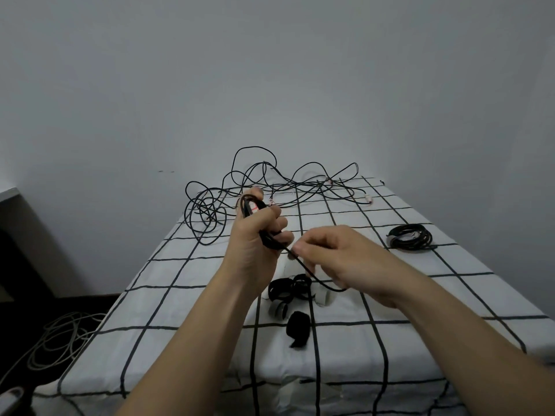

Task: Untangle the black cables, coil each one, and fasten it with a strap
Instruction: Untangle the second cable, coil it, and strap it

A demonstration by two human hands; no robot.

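Grips the bendy cable coil (251, 205) in the left hand (258, 238), pinches its floppy end (312, 275) with the right hand (336, 253).

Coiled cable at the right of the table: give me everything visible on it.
The coiled cable is thin, black and rubbery-looking. It is wound into several loops and bound on its left side by a pale strap. It lies flat on the checked cloth near the table's right edge, and only the cloth touches it. Its plugs cannot be made out.
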